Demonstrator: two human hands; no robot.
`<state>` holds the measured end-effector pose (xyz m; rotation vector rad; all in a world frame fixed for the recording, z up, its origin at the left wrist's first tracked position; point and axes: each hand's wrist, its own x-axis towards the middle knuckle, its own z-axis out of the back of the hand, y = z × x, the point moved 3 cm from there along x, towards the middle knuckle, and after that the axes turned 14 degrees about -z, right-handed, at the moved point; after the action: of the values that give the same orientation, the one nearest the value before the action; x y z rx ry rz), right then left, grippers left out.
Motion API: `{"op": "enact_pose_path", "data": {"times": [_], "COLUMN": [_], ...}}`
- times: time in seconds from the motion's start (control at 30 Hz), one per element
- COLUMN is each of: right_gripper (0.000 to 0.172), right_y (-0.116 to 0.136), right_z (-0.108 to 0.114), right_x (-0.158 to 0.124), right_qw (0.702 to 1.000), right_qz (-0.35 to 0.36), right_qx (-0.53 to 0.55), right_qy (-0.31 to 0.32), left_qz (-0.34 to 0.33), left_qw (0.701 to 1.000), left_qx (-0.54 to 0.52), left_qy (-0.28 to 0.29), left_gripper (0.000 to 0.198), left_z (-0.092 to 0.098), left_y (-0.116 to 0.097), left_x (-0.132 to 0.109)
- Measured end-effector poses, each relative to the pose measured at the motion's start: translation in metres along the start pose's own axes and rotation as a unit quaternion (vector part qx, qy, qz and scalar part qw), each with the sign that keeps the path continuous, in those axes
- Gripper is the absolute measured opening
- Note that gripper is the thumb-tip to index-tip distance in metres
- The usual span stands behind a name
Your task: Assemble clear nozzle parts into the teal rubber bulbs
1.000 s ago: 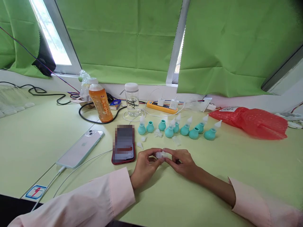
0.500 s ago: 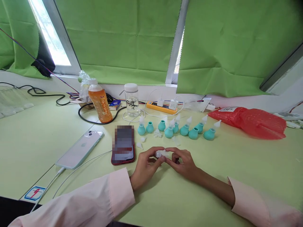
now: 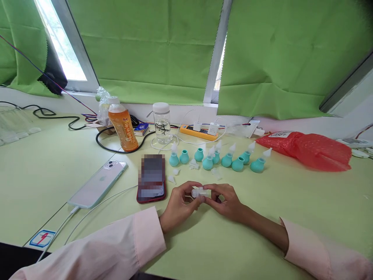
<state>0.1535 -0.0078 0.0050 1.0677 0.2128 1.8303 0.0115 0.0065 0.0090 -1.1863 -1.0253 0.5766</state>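
Note:
A small clear plastic piece (image 3: 201, 193) lies sideways between the fingertips of both hands, just above the pale green table. My left hand (image 3: 180, 204) pinches its left part between thumb and fingers. From the other side, my right hand (image 3: 227, 200) grips its right end, which the fingers partly cover. Beyond the hands stand several teal bulbs, some with clear pointed tips, such as one (image 3: 258, 165) at the right, and some with open necks, such as one (image 3: 238, 164) beside it. Loose clear tips (image 3: 171, 179) and a clear piece (image 3: 216, 173) lie nearer.
Left of my hands are a red-cased phone (image 3: 151, 181) and a pale phone (image 3: 99, 184) with a cable. Behind stand an orange drink bottle (image 3: 124, 130), a clear jar (image 3: 162, 126) and a yellow power strip (image 3: 198, 132). A red bag (image 3: 309, 151) lies right.
The clear piece has shifted slightly down between my fingertips, and more of its body shows. Both hands have barely moved and keep their hold.

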Motion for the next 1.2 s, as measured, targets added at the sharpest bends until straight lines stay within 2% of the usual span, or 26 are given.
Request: {"op": "enact_pose_path", "data": {"times": [0.27, 0.43, 0.73, 0.87, 0.97, 1.03, 1.1, 1.13, 1.2], "right_gripper": [0.016, 0.016, 0.019, 0.023, 0.013, 0.005, 0.012, 0.018, 0.031], "right_y": [0.001, 0.001, 0.005, 0.002, -0.009, -0.021, -0.033, -0.041, -0.057], "right_z": [0.0, 0.001, 0.003, 0.02, 0.047, 0.069, 0.089, 0.096, 0.106], "right_x": [0.001, 0.0, 0.002, 0.008, 0.021, 0.032, 0.043, 0.047, 0.054], "right_qw": [1.0, 1.0, 1.0, 0.997, 0.988, 0.983, 0.971, 0.953, 0.895], "right_qz": [-0.018, -0.014, -0.025, 0.027, 0.053, 0.034, -0.012, -0.065, -0.193], "right_qx": [0.015, 0.019, 0.008, -0.056, -0.115, -0.136, -0.191, -0.259, -0.39], "right_qy": [0.004, -0.003, 0.003, -0.037, -0.09, -0.121, -0.143, -0.145, -0.099], "left_qz": [0.014, 0.011, -0.018, -0.006, 0.007, 0.01, 0.009, 0.01, 0.009], "left_qw": [1.0, 1.0, 1.0, 1.0, 1.0, 1.0, 1.0, 1.0, 1.0], "left_qx": [-0.017, -0.019, 0.021, 0.014, 0.016, 0.019, 0.021, 0.021, 0.015], "left_qy": [0.005, 0.002, 0.008, -0.006, -0.014, -0.018, -0.015, -0.011, -0.003], "left_gripper": [0.031, 0.037, 0.029, 0.031, 0.031, 0.031, 0.03, 0.03, 0.029], "left_z": [0.001, 0.0, 0.001, 0.002, 0.002, 0.001, 0.001, 0.001, 0.001], "left_y": [-0.003, -0.001, 0.0, 0.002, 0.004, 0.003, 0.001, 0.001, 0.0], "left_x": [0.001, 0.0, 0.0, 0.001, 0.002, 0.002, 0.001, 0.001, 0.0]}}
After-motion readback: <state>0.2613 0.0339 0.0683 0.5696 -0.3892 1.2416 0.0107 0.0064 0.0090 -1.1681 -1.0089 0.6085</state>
